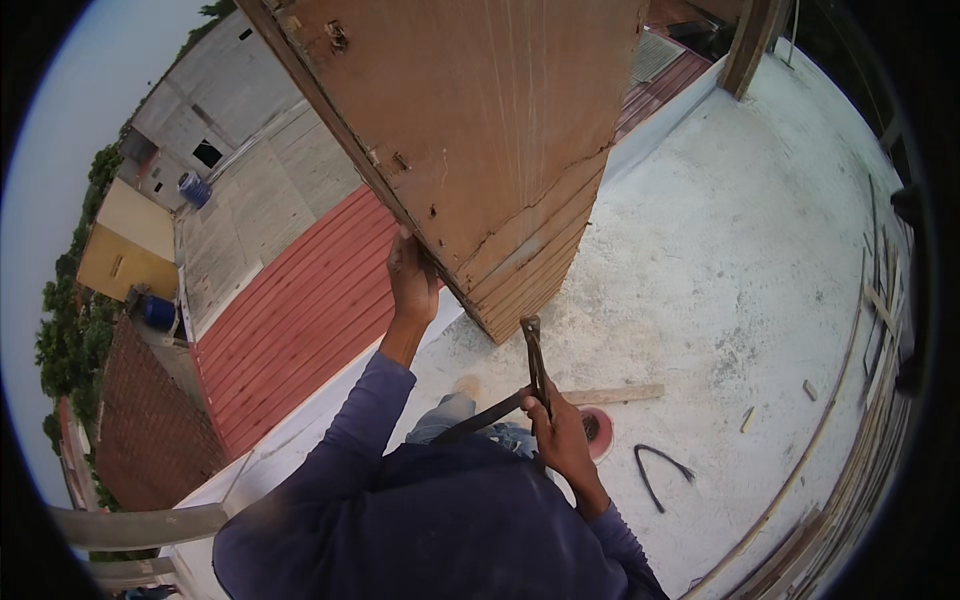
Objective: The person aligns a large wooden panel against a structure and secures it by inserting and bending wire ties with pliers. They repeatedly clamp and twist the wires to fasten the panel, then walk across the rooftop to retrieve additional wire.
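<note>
— Held what in the right hand (563,435)?
— Clasped a dark metal tool (536,352), with fingers and thumb wrapped on the handle. Had its head above those fingers, just beside the lower corner of the wooden panel (490,130); could not tell whether touching.
— And did what with the left hand (412,285)?
— Set it at the panel's left edge, with fingertips partly hidden; could not tell whether clamped or merely pressed there. Had most of the panel above and to the right of those fingers, with a crack (540,203) across its face.
— Noticed what else?
— Saw a red corrugated roof (300,320) left of the left fingers, and a wood strip (625,393) and red round object (600,430) just right of the right fingers.
— Feared what?
— Chiefly a tilt of the panel, perhaps toward the legs (447,412), from support at one edge. Also judged scraped knuckles possible, from a skidding tool; suspected splitting, from strain along the crack.
</note>
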Demonstrator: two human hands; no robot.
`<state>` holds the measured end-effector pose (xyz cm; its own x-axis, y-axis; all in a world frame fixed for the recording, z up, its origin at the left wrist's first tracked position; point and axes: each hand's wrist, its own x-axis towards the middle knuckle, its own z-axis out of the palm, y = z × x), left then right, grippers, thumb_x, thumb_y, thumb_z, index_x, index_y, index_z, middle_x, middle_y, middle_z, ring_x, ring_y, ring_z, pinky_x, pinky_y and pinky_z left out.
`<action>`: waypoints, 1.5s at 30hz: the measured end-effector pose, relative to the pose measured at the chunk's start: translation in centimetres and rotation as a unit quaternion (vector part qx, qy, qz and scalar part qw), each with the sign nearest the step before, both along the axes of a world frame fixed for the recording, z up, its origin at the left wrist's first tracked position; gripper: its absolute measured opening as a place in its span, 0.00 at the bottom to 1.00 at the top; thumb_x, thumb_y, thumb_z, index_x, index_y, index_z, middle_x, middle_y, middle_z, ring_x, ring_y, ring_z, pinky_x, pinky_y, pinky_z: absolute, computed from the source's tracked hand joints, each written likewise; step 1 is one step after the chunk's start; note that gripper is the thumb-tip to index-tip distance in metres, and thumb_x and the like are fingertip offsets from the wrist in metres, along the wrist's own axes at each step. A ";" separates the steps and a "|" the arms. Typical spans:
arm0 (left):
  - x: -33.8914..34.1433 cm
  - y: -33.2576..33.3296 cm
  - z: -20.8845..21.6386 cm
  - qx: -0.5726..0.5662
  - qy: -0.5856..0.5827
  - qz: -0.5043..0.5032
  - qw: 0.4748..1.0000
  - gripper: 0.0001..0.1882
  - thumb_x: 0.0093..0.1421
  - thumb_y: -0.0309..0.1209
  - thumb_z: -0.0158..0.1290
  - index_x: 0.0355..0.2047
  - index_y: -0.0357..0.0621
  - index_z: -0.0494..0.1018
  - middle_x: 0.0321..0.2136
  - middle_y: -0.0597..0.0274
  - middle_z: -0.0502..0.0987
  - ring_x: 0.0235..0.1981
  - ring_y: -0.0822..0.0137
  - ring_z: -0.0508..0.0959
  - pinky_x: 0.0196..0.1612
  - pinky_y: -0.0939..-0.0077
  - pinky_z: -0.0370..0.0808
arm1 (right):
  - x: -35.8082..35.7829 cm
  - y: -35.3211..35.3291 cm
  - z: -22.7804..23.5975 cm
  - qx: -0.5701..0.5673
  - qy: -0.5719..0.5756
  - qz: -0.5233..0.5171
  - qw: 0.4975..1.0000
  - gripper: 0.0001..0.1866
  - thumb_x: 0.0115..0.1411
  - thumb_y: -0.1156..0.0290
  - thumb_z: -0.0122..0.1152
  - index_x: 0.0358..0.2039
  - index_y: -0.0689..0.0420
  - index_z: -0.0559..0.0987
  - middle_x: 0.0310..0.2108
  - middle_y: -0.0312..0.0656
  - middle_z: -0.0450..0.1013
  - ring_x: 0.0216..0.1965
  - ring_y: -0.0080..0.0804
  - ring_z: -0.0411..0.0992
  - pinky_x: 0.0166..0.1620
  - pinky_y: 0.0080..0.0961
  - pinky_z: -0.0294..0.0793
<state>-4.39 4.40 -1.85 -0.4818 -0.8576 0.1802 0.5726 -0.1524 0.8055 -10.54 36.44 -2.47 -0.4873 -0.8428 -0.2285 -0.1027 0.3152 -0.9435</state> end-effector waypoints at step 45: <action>-0.3 0.5 -1.1 0.008 -0.064 -0.016 0.998 0.19 0.76 0.45 0.45 0.48 0.40 0.71 0.46 0.65 0.76 0.49 0.76 0.73 0.55 0.74 0.70 | -0.3 -8.1 8.4 0.018 -0.358 0.114 0.927 0.35 0.76 0.56 0.44 0.74 0.62 0.50 0.48 0.55 0.77 0.48 0.47 0.81 0.54 0.42 0.80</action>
<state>-4.66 4.93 -2.99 -0.5266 -0.8439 0.1022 0.4599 -0.1818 0.8691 -10.87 28.37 5.94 -0.0104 -0.8911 -0.4536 0.4770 0.3943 -0.7855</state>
